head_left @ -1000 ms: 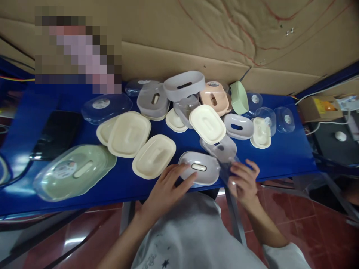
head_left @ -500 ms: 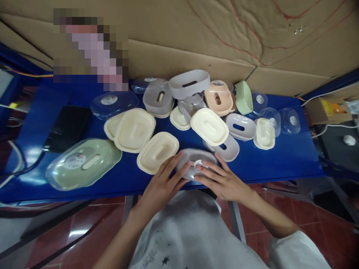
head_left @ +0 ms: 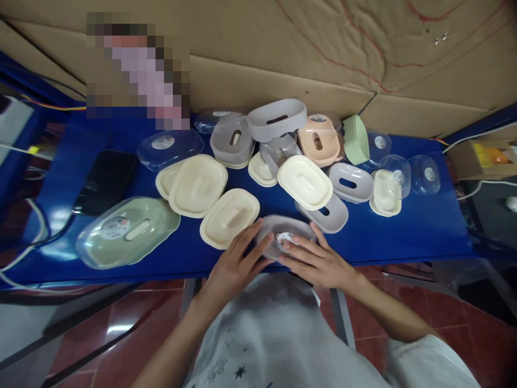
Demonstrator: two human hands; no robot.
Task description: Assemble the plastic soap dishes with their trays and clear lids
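A grey soap dish with a clear lid (head_left: 269, 225) lies near the front edge of the table, a round label on top. On its left side rests my left hand (head_left: 238, 261), fingers spread over the lid. My right hand (head_left: 321, 258) lies across the right side with its fingers apart, partly covering the label. Both thumbs are hard to make out. Beside my left hand is a cream tray (head_left: 230, 218). Just beyond my right fingers, a grey slotted tray (head_left: 333, 214) sits partly under another cream tray (head_left: 306, 183).
A green lidded dish (head_left: 129, 234) and a black flat device (head_left: 105, 180) occupy the blue table's (head_left: 428, 231) left side. Grey, peach and green dish parts pile up at the back, near a cardboard wall (head_left: 258, 75). Several clear lids (head_left: 424, 175) lie to the right.
The whole view has shifted slightly, so the table's things appear a little further right. Both hands stay on the grey dish, with the fingers barely moved.
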